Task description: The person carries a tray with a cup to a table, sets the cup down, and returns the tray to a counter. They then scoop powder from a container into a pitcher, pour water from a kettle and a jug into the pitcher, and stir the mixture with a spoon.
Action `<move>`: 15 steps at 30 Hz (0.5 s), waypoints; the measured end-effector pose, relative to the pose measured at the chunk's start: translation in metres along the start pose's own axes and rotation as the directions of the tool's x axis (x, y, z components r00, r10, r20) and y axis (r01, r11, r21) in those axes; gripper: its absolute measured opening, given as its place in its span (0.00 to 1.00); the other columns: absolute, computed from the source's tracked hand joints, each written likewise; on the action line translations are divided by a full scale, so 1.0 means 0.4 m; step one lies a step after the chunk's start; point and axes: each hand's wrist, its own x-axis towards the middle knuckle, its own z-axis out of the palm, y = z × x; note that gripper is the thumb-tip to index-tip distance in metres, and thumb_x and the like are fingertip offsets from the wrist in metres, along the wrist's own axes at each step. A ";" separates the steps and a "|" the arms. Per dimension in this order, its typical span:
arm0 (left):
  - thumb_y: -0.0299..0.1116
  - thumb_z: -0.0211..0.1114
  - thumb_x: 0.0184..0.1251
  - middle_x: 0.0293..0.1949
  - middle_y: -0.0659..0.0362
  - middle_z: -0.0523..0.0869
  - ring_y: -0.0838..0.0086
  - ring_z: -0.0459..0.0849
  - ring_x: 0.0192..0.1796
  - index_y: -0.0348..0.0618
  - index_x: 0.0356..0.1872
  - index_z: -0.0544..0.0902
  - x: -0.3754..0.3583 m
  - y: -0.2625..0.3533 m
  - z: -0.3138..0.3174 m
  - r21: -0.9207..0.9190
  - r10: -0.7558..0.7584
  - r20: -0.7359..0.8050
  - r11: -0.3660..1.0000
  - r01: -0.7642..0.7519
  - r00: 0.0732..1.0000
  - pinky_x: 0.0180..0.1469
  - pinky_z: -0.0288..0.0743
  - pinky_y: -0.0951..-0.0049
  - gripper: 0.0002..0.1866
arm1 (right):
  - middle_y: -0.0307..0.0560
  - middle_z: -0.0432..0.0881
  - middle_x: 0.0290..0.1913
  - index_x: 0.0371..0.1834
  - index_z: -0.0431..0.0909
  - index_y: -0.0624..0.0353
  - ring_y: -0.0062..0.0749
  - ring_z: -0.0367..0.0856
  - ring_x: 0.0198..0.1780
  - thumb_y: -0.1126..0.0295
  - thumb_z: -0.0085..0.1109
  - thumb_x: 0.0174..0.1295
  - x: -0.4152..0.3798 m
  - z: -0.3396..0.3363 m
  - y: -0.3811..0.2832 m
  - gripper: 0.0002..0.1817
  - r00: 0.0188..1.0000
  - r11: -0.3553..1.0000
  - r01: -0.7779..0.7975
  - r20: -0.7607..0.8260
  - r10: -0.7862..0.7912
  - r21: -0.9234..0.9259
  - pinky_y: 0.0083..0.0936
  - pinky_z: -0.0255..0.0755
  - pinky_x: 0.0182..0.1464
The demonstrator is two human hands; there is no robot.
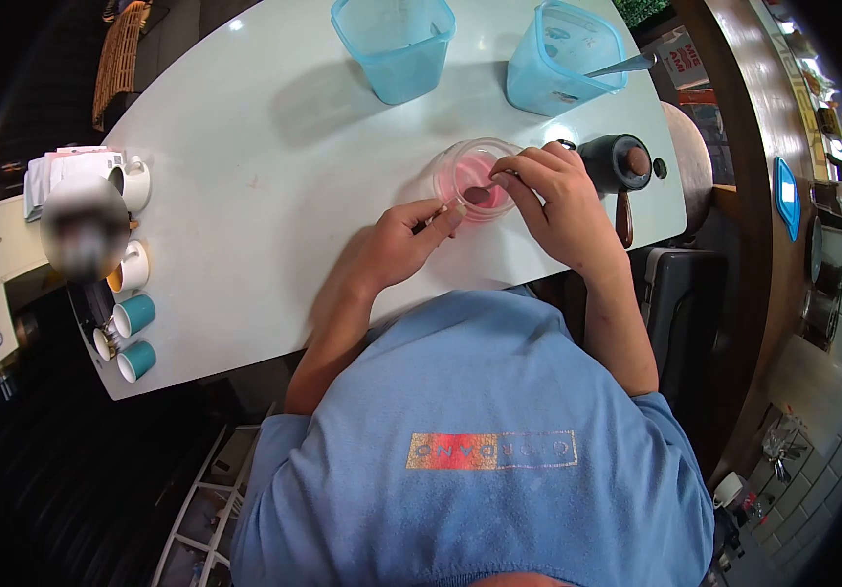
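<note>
A round clear plastic container (pixel 443 176) with something pink inside stands on the white table. My left hand (pixel 403 240) is closed, thumb and fingers pinching the container's near-left rim. Above the container's right side, my right hand (pixel 560 201) pinches the handle of a spoon (pixel 478 195). The spoon's bowl dips inside the container, over the pink contents. Whether it touches them is hard to see. Just right of my right hand sits a dark lidded pot (pixel 609 161) with a brown knob and brown handle.
Two light-blue plastic tubs, one (pixel 397 59) at the back and another (pixel 548 68) with a metal spoon (pixel 621 66) resting in it, stand beyond the container. Several cups, including a teal cup (pixel 134 316), line the left edge of the white table (pixel 245 254).
</note>
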 end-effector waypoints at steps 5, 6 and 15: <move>0.43 0.56 0.70 0.26 0.64 0.79 0.80 0.74 0.32 0.38 0.29 0.80 -0.004 0.010 -0.002 -0.017 -0.017 0.030 1.000 0.018 0.999 0.39 0.69 0.77 0.18 | 0.45 0.80 0.33 0.36 0.80 0.60 0.42 0.75 0.38 0.72 0.56 0.59 0.008 0.000 0.014 0.06 0.994 0.998 -0.066 -0.090 0.064 -0.023 0.33 0.67 0.49; 0.43 0.56 0.70 0.26 0.64 0.79 0.80 0.74 0.32 0.38 0.29 0.80 -0.004 0.012 -0.001 -0.018 -0.015 0.028 1.000 0.016 1.000 0.39 0.69 0.77 0.18 | 0.45 0.80 0.33 0.36 0.80 0.60 0.42 0.75 0.38 0.72 0.56 0.59 0.009 0.001 0.015 0.06 0.994 0.998 -0.063 -0.090 0.061 -0.025 0.33 0.67 0.49; 0.43 0.56 0.71 0.26 0.64 0.79 0.80 0.74 0.33 0.38 0.30 0.81 -0.002 0.004 -0.001 -0.006 -0.013 0.026 1.000 0.013 1.000 0.40 0.70 0.76 0.18 | 0.50 0.81 0.34 0.39 0.80 0.64 0.43 0.80 0.37 0.76 0.56 0.60 0.007 0.006 0.007 0.07 0.999 0.994 -0.029 -0.038 0.033 0.106 0.31 0.73 0.42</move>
